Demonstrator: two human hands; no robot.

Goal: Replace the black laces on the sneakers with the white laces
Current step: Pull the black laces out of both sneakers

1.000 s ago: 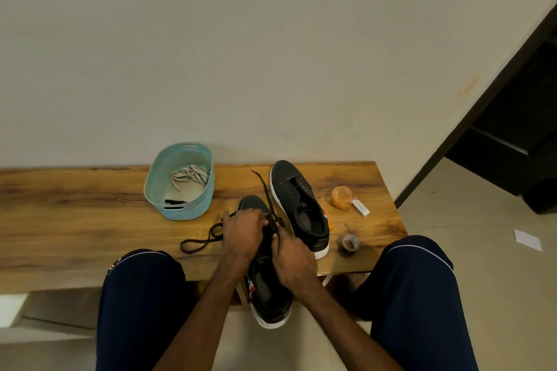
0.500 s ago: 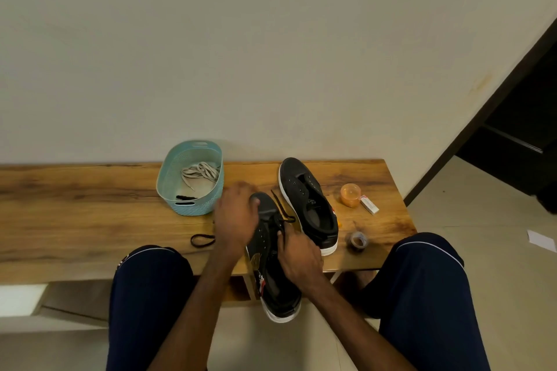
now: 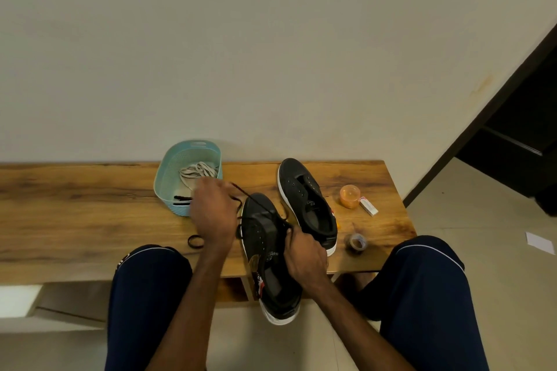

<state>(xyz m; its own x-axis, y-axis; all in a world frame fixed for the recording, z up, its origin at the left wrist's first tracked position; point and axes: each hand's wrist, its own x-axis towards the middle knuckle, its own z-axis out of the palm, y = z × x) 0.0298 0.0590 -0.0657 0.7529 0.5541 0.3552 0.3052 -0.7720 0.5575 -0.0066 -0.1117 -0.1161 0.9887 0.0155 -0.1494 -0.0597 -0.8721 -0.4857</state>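
Two sneakers: I'm watching the right hand gripping the near sneaker at the bench edge. The left hand is pinching its black lace and blocking part of the basket holding white laces. The far sneaker and tape roll are sitting to the right. The left fingertips are hiding behind the knuckles.

Noted the near sneaker, black with a white sole, tilted over the front edge of the bench, toe pointing away, heel overhanging, gripped at its right side by the right hand. Saw its black lace mostly unthreaded, drawn straight up-left into the left hand, a loop lying on the wood. Found the far sneaker laceless, flat on the bench, just beside. Spotted the white laces bundled in the teal basket.
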